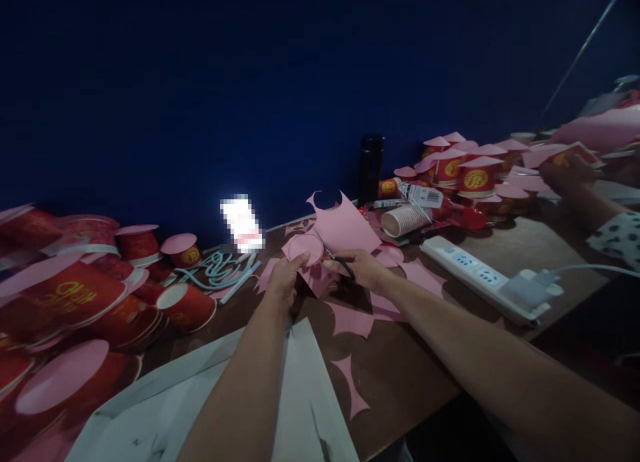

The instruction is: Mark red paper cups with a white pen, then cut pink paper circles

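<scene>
My left hand [286, 281] pinches a piece of pink paper [306, 247] with a circle outlined on it. In my right hand [365, 267] is a pair of scissors [346, 267], dark-handled, its blades reaching to the right edge of that paper. Behind the blades stands a larger pink sheet [345, 223] with curved cut-outs along its edge. Pink offcuts [353, 319] with scalloped edges lie under and beside my right hand. A narrow pink scrap [351, 385] rests nearer the table's front edge.
Red paper cups [187, 307], many topped with pink discs, crowd the left. More capped cups [477, 179] stand at the back right, near a black bottle [371, 169]. A power strip [480, 279] lies right; a white box [315, 382] is in front. Another person's hand [570, 175] holds something red.
</scene>
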Motion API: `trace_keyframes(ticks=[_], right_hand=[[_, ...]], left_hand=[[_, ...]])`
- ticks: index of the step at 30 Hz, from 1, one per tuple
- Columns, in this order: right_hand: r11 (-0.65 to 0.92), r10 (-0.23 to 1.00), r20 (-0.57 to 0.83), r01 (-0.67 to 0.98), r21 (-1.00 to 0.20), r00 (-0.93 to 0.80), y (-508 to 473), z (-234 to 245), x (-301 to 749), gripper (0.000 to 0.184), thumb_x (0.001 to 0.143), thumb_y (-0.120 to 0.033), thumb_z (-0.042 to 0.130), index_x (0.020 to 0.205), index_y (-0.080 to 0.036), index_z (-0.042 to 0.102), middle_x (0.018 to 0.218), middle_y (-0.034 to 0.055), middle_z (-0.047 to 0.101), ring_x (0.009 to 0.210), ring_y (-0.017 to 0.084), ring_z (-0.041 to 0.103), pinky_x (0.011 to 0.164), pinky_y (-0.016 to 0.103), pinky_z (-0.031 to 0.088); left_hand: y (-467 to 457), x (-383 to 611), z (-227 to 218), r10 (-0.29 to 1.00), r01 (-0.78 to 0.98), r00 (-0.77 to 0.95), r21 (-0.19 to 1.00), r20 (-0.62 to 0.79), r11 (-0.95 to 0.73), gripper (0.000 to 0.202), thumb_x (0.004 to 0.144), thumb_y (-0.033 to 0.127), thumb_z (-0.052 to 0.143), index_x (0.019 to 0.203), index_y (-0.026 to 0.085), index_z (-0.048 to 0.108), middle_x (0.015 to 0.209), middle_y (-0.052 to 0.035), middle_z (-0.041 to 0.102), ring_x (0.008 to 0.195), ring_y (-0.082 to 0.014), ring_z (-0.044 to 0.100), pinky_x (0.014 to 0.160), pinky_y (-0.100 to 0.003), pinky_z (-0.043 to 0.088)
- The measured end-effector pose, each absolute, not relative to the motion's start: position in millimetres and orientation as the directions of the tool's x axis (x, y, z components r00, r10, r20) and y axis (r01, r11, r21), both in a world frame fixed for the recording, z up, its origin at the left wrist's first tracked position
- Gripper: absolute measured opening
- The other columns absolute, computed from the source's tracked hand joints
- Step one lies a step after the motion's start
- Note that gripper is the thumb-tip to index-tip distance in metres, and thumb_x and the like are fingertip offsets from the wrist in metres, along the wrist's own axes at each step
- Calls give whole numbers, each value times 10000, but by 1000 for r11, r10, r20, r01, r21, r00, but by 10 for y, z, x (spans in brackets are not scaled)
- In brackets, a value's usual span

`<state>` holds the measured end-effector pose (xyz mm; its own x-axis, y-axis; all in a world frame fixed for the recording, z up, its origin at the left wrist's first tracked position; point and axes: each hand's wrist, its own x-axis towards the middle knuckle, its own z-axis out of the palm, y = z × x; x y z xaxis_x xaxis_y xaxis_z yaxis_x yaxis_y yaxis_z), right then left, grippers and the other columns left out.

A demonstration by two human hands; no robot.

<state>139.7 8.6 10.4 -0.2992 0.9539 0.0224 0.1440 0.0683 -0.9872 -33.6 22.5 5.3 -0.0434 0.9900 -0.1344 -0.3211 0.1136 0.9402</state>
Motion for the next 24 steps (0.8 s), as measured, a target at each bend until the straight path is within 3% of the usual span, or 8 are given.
trace_keyframes(ticks=[13, 24], right_hand=[[58, 953, 13, 138, -989, -304, 116, 29, 1397, 417, 677, -510, 690, 869, -140, 700, 639, -8, 588, 569, 88, 483, 529, 214, 351], [76, 957, 24, 169, -983, -291, 110, 49, 1396, 405, 680, -526, 674, 798, -139, 689, 610, -16, 583, 523, 72, 442, 518, 219, 330]], left_hand=[[224, -336, 59, 990, -347, -8, 929, -139, 127, 421, 552, 295, 777, 903, 96, 657, 732, -91, 698, 708, -237, 660, 710, -381, 518], [240, -344, 33, 994, -361, -8, 927, -106, 96, 439, 540, 305, 789, 908, 103, 658, 745, -89, 698, 746, -246, 664, 740, -392, 513]])
